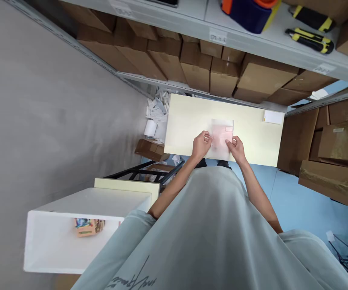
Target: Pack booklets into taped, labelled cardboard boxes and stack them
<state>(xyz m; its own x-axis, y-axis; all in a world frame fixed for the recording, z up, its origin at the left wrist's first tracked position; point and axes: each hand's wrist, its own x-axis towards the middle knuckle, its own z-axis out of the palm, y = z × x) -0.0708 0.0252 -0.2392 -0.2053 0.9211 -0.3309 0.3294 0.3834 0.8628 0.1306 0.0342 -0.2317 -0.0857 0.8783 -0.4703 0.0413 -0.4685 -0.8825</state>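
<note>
A clear plastic packet (221,139) with something flat and pink inside lies over the cream tabletop (186,117). A small pale label (228,129) shows near its upper right corner. The fingers of my left hand (201,143) are curled and pinch the packet's left edge. On the opposite edge, my right hand (237,149) grips it with the thumb on top and the fingers bent. Whether the packet rests on the table or is slightly lifted, I cannot tell. A white card or label pad (273,117) sits at the table's far right corner.
Shelves of cardboard boxes (195,66) stand behind the table, with yellow-black cutters (309,40) and a tape dispenser (249,14) above. More boxes (331,179) are stacked at right. A white bin (56,245) holds a small package at lower left. Crumpled paper (158,106) lies left.
</note>
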